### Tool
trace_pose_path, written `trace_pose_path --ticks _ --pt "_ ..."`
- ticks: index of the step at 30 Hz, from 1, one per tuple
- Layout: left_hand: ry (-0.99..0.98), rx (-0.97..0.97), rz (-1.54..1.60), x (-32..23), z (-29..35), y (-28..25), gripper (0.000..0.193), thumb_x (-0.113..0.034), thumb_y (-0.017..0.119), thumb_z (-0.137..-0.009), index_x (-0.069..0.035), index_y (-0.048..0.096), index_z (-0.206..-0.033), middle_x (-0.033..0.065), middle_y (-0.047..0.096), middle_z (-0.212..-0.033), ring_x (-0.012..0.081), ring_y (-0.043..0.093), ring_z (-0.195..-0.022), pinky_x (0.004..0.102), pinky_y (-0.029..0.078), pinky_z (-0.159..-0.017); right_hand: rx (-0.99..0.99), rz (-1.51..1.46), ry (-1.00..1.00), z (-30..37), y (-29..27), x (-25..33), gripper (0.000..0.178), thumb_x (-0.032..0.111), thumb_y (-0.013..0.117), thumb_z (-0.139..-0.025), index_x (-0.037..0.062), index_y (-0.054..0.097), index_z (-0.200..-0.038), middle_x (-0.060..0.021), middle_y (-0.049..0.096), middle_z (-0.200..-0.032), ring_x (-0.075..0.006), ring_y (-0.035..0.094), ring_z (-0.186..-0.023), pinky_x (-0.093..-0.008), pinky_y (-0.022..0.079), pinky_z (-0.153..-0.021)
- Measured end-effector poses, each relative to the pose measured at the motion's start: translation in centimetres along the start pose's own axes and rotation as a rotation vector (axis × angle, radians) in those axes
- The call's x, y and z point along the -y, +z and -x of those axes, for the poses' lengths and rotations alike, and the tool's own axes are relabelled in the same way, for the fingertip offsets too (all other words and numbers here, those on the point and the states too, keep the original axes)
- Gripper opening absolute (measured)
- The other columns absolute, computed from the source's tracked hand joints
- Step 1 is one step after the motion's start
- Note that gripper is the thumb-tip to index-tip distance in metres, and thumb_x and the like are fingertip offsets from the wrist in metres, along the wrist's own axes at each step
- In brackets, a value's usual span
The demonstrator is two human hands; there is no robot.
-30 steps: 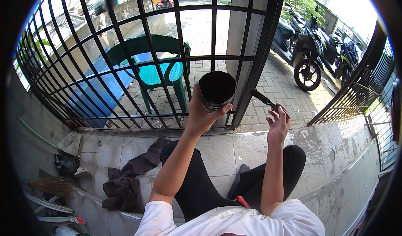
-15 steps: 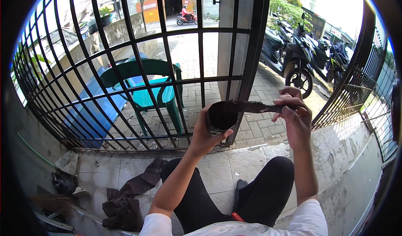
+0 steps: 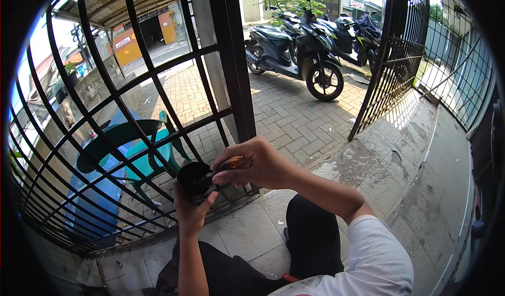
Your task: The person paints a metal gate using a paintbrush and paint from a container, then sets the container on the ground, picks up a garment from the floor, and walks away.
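My left hand (image 3: 191, 212) is wrapped round an open can (image 3: 192, 178) with a dark inside, held up in front of the black barred gate. In my right hand (image 3: 260, 163) is a paintbrush (image 3: 231, 163), pinched by its handle, where an orange-brown patch shows between the fingers. The brush points down and left over the can's rim. Its bristle end is dark against the can, so I cannot tell how deep it sits.
The barred gate (image 3: 118, 91) stands close in front, with a green plastic chair (image 3: 152, 154) and a blue object (image 3: 94, 201) behind it. A second gate leaf (image 3: 392, 59) stands at the right. Motorbikes (image 3: 315, 54) are parked on the paving (image 3: 284, 117) beyond.
The view has turned to the right. The brush was held level beside the can, its dark bristles at the rim; my right hand has moved in close, and the brush now tilts into the can's mouth.
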State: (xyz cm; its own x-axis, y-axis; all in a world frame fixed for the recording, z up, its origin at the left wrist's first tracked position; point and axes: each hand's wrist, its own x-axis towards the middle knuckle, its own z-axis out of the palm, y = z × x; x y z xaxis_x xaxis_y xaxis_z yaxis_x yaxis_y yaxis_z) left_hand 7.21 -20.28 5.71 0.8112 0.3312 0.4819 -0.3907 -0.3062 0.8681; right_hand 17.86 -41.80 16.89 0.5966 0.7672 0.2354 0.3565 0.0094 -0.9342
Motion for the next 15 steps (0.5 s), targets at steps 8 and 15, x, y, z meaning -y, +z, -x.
trace_pose_path --ticks 8,15 --pt "-0.047 0.039 0.008 0.4 0.6 0.0 0.070 -0.005 0.088 -0.076 -0.005 0.047 -0.132 0.0079 0.060 -0.121 0.0167 0.062 -0.111 0.0316 0.053 -0.094 -0.040 0.208 -0.401 0.4 1.7 -3.8 0.016 0.013 0.074 -0.094 0.0011 0.078 -0.104 -0.0089 0.065 -0.081 -0.0176 0.063 -0.067 -0.0311 0.049 -0.060" --pt "-0.036 0.083 -0.156 -0.1 0.8 1.0 0.080 -0.004 0.089 -0.072 -0.005 0.046 -0.139 0.0086 0.059 -0.125 0.0175 0.062 -0.112 0.0318 0.053 -0.097 -0.022 0.188 -0.419 0.7 0.3 -5.5 0.021 0.013 0.072 -0.098 0.0095 0.078 -0.118 -0.0042 0.061 -0.079 -0.0136 0.058 -0.067 -0.0313 0.048 -0.062"
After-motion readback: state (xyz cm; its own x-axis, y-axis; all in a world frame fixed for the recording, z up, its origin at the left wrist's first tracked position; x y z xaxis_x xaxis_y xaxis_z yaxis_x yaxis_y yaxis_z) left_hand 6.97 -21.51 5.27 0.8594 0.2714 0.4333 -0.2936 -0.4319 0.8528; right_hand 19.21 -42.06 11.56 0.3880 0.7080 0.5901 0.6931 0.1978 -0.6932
